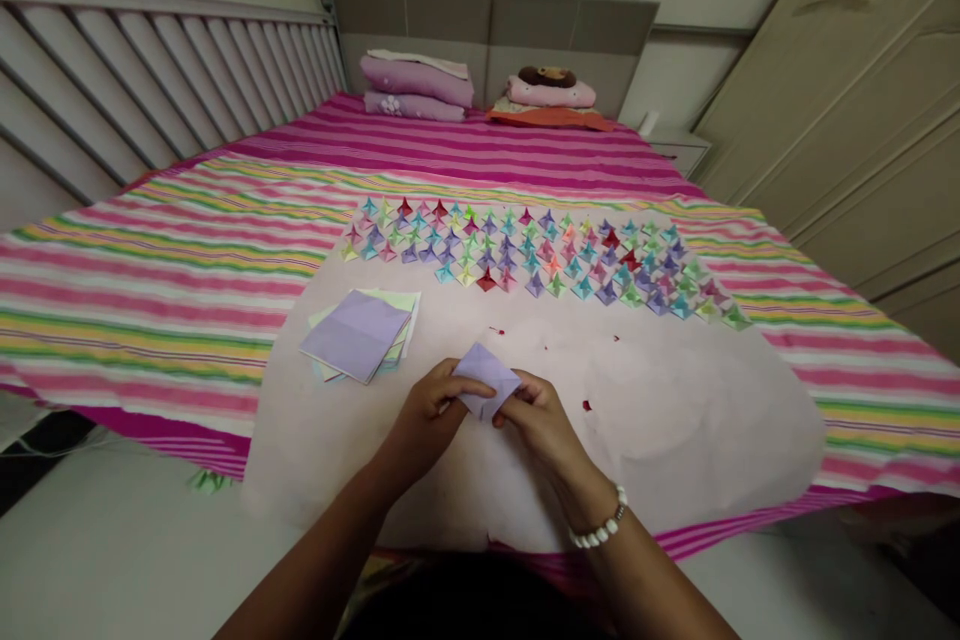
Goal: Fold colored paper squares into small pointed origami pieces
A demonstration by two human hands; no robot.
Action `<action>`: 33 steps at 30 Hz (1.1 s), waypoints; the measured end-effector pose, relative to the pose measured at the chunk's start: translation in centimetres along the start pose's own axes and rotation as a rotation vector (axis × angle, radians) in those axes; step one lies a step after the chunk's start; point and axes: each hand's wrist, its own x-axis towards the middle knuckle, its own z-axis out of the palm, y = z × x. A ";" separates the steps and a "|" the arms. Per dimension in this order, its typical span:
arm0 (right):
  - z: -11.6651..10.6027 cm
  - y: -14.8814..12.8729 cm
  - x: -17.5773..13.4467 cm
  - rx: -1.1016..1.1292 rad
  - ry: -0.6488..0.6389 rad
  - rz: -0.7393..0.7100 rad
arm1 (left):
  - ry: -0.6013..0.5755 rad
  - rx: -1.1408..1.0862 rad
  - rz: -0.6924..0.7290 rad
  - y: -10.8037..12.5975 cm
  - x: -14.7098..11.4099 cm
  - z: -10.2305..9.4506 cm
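Between my two hands is a purple sheet of origami paper (485,378), folded to a small diamond with crease lines on its face. My left hand (439,410) pinches its left corner, thumb lying across the front. On the right side, my right hand (540,418) grips the lower right edge between thumb and fingers; a white bead bracelet (600,525) circles that wrist. Left of my hands lies a stack of square paper sheets (356,332), purple on top with green and white ones below. Beyond, rows of small folded paper pieces (487,278) stand in many colours.
A large pale sheet (697,410) lies under everything on a striped bedspread (172,260). Small red scraps (587,406) are scattered on it. Folded bedding (416,85) sits by the headboard (450,20). A white railing (165,70) runs along the left.
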 end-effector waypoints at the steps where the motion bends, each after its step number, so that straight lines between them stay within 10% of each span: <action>1: 0.0 0.0 -0.1 0.025 -0.015 0.008 | -0.001 0.025 0.008 0.0 0.0 -0.1; 10: 0.2 -0.9 -0.1 0.105 -0.062 0.036 | -0.073 -0.006 0.142 0.6 -0.3 -0.3; 16: 0.5 -0.6 0.3 -0.001 0.012 -0.014 | 0.298 -0.243 -0.198 0.4 0.3 1.3; 33: 0.9 -0.8 0.6 0.022 0.188 -0.110 | 0.162 -0.665 -0.331 -0.3 0.9 2.3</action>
